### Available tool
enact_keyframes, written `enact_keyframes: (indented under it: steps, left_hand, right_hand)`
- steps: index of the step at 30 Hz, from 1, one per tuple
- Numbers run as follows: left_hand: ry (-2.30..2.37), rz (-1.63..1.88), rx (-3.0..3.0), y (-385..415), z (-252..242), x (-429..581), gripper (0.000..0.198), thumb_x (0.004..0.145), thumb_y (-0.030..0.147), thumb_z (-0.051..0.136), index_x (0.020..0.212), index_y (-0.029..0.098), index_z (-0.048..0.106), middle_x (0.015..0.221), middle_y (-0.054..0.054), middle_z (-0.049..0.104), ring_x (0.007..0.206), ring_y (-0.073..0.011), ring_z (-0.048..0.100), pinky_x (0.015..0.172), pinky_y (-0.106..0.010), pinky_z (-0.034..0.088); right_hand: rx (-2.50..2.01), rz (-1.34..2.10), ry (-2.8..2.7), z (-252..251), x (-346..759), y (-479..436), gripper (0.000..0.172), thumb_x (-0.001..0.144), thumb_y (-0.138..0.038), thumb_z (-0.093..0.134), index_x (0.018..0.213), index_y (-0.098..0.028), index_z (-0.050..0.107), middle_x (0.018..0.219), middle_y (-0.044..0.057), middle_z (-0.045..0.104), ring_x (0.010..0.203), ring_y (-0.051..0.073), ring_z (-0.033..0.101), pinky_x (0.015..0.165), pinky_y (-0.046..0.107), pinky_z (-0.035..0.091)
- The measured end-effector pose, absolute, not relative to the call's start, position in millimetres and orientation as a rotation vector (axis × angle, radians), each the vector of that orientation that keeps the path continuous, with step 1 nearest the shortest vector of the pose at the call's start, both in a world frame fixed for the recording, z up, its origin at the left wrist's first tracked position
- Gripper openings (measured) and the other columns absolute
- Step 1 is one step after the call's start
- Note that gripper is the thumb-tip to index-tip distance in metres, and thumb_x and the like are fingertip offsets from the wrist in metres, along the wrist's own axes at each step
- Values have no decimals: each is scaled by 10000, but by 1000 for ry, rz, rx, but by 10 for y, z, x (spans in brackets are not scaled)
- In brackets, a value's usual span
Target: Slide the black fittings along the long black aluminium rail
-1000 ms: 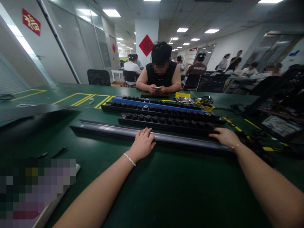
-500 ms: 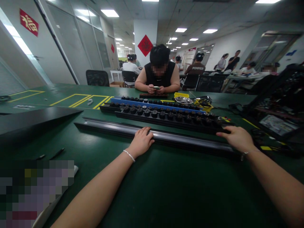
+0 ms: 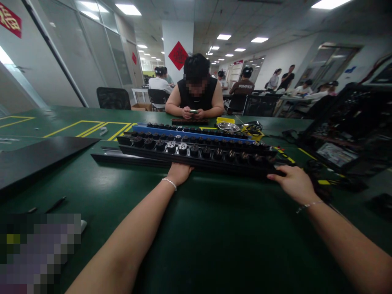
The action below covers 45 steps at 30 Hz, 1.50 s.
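Note:
My right hand [image 3: 295, 183] grips the right end of a long black rail [image 3: 199, 158] carrying a row of round black pieces with metal prongs on top. That rail is raised and slightly tilted, overlapping a second long black channel [image 3: 128, 159] whose left end sticks out beneath it. At the near edge, below the middle of the rail, is my left hand [image 3: 180, 173]; its fingers are hidden behind the rail. Behind lie a blue rail [image 3: 139, 130] and a further dark rail, both with similar round pieces.
A flat black panel [image 3: 45, 157] lies at left, with a black pen [image 3: 55, 204] nearer. A metal dish [image 3: 228, 127] and yellow trays [image 3: 225, 120] stand at the back. Across the green table a person [image 3: 196, 92] holds a phone. Dark open equipment [image 3: 346, 126] stands at right.
My right hand has taken the near rail with round pieces and brought it toward me, over the bare channel. My left hand's fingers, visible on the channel before, are now covered.

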State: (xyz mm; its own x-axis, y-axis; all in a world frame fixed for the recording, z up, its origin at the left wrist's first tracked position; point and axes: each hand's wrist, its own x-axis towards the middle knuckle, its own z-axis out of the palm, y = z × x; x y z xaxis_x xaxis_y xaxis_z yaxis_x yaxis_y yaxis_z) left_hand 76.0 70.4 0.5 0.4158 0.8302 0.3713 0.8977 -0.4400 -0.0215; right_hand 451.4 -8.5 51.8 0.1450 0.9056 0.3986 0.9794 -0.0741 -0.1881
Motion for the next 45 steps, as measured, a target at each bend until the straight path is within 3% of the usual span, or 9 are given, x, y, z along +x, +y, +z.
enact_keyframes:
  steps: [2, 5, 8, 13, 19, 24, 29, 36, 45]
  left_hand:
    - [-1475, -454, -2478, 652, 6, 751, 411, 890, 336, 458, 1266, 182, 519, 1354, -122, 501, 1271, -286, 416, 1066, -457, 297]
    - [-1508, -370, -2580, 417, 14, 739, 416, 867, 375, 496, 1205, 142, 558, 1202, -146, 610, 1133, -288, 543, 976, -440, 404]
    - [-1205, -473, -2772, 96, 76, 750, 396, 849, 319, 538, 1218, 174, 538, 1182, -95, 627, 1118, -235, 555, 953, -376, 434]
    - [-993, -678, -2836, -250, 292, 790, 237, 898, 215, 419, 1026, 187, 617, 944, -40, 676, 885, -160, 614, 832, -329, 485]
    - [-1029, -794, -2603, -313, 346, 844, 354, 893, 242, 439, 1234, 204, 525, 1350, -61, 504, 1304, -218, 363, 1081, -411, 302]
    - [-1004, -623, -2627, -287, 319, 1104, 463, 884, 303, 468, 1339, 228, 428, 1453, -51, 394, 1374, -213, 252, 1120, -417, 223]
    - [-922, -569, -2650, -219, 277, 1469, 488, 877, 340, 481, 1353, 284, 392, 1469, -26, 366, 1359, -228, 277, 1087, -447, 258]
    - [-977, -606, -2626, -127, 198, 1618, 276, 893, 338, 451, 1137, 258, 554, 1360, -53, 479, 1233, -249, 424, 1024, -467, 320]
    - [-996, -532, -2590, -158, 169, 1401, 322, 873, 294, 493, 1194, 297, 508, 1370, -38, 459, 1206, -233, 431, 980, -423, 345]
  right_hand:
    - [-1978, -250, -1820, 441, 4501, -120, 234, 712, -421, 617, 760, -202, 684, 876, 63, 677, 759, 219, 541, 688, 349, 410]
    - [-1948, -234, -1828, 333, 4449, -163, 258, 715, -441, 604, 746, -198, 683, 862, 69, 666, 738, 213, 528, 672, 346, 399]
    - [-1944, -193, -1847, 254, 4337, -190, 259, 724, -441, 595, 754, -200, 686, 860, 68, 664, 735, 210, 524, 667, 343, 393]
    - [-1934, -143, -1886, 158, 4052, -217, 261, 731, -453, 583, 718, -210, 678, 815, 58, 659, 717, 204, 513, 644, 337, 381]
    - [-1929, -92, -1903, 70, 3750, -261, 224, 749, -421, 578, 720, -223, 677, 810, 38, 660, 745, 199, 522, 644, 324, 373]
    - [-1873, -82, -1959, 18, 3592, -264, 195, 764, -393, 571, 729, -234, 678, 847, 27, 670, 741, 192, 520, 678, 330, 382]
    - [-1842, -80, -2033, 26, 3456, -237, 168, 771, -358, 584, 767, -218, 678, 876, 39, 674, 763, 189, 521, 727, 333, 375]
    - [-1772, 7, -2138, -1, 3392, -249, 194, 807, -313, 563, 935, -233, 686, 946, 33, 669, 825, 186, 517, 783, 325, 373]
    - [-1722, -129, -2263, -58, 3450, -269, 351, 840, -315, 514, 1173, -351, 618, 866, 41, 633, 832, 204, 495, 757, 328, 371]
